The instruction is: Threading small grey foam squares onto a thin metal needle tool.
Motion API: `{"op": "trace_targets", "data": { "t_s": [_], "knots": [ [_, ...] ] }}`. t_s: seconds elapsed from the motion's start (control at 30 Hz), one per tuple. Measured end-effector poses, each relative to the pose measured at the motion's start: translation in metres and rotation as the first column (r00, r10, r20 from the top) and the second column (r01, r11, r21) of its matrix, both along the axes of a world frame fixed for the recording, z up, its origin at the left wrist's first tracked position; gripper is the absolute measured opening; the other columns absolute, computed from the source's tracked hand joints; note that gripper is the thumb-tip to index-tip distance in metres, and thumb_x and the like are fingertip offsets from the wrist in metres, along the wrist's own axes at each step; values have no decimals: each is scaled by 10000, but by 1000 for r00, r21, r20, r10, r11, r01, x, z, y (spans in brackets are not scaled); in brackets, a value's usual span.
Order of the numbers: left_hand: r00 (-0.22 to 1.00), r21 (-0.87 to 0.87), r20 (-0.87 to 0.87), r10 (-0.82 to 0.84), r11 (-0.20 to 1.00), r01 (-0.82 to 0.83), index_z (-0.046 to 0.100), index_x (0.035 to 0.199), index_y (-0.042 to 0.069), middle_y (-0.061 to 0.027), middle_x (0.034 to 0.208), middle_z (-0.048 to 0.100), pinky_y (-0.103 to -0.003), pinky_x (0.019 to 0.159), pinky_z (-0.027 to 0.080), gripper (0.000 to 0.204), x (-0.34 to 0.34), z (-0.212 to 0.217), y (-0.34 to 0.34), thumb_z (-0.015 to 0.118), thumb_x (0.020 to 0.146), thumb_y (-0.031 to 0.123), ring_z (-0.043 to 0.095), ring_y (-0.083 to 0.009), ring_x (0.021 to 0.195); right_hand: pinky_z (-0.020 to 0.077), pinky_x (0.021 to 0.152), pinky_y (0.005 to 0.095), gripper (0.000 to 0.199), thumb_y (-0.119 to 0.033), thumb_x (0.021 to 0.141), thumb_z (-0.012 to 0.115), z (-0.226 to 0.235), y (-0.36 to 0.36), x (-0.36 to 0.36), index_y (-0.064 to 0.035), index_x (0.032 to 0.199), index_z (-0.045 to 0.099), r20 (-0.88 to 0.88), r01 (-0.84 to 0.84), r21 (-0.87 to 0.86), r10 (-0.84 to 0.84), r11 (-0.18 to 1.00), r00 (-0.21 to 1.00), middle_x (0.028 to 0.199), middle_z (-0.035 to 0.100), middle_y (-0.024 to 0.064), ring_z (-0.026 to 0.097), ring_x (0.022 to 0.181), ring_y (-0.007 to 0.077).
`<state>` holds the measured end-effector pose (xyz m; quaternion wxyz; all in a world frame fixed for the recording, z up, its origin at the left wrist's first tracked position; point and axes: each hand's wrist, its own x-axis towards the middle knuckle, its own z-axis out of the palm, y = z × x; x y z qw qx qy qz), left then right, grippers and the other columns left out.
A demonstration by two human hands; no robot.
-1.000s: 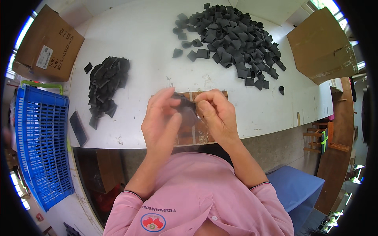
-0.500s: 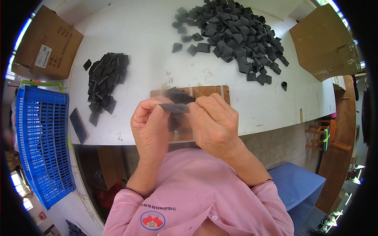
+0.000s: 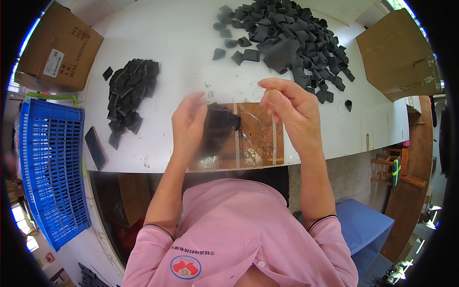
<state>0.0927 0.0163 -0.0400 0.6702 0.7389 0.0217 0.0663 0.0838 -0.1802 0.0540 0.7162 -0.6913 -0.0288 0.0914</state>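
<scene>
My right hand [image 3: 294,107] is raised over the right part of a brown board [image 3: 258,138], thumb and fingers apart, holding nothing. One black fabric piece [image 3: 279,53], looking larger than the others, shows over the near side of a big heap of folded black pieces [image 3: 306,43] and appears to be in the air. My left hand [image 3: 189,122] is beside a small stack of flat black pieces [image 3: 221,122] lying on the board's left part. Motion smears its fingers, so whether they hold anything is unclear.
Left of the board lies a pile of flat black pieces [image 3: 131,93], with a dark phone-like slab [image 3: 95,148] nearer me. Cardboard boxes [image 3: 57,52] stand at both far sides of the white table [image 3: 177,52]. A blue crate [image 3: 55,177] is at the left, a blue-covered seat [image 3: 361,225] at the right.
My hands have parted from over the board, the right moving right and forward. The folded black piece between them has left my fingers; a piece now shows over the heap.
</scene>
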Motion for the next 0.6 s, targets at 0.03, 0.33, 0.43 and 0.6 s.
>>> {"op": "trace_targets", "data": {
  "t_s": [0.03, 0.33, 0.43, 0.6],
  "knots": [
    [999, 185, -39, -24, 982, 31, 560, 1009, -8, -124, 900, 582, -286, 772, 424, 233, 11, -14, 1, 558, 797, 89, 553, -200, 820, 394, 514, 225, 173, -151, 824, 575, -19, -3, 1, 22, 809, 581, 107, 119, -124, -106, 985, 989, 648, 551, 7, 466, 578, 71],
    [975, 747, -141, -173, 628, 220, 563, 870, 9, -143, 830, 528, -363, 659, 432, 195, 28, -48, -2, 635, 703, 81, 526, -268, 741, 398, 542, 227, 198, -166, 844, 543, -72, -5, -52, 27, 834, 587, -232, 34, -146, -67, 989, 970, 641, 546, 12, 477, 602, 75],
    [973, 729, 29, -231, 670, 137, 531, 793, 2, -135, 842, 514, -356, 657, 420, 114, 21, -40, 4, 600, 702, 8, 512, -270, 760, 431, 555, 222, 175, -143, 851, 539, -73, 3, -59, 21, 857, 600, -162, -95, -248, 55, 964, 985, 667, 558, 29, 522, 613, 88],
    [873, 700, 238, -426, 698, 150, 520, 762, 19, -118, 959, 507, -317, 691, 412, 119, -4, 29, 22, 581, 684, -48, 494, -269, 839, 432, 555, 311, 200, -162, 775, 616, -60, 15, -60, 21, 850, 588, 63, -62, -337, 88, 940, 994, 703, 565, 104, 559, 603, 227]
  ]
}}
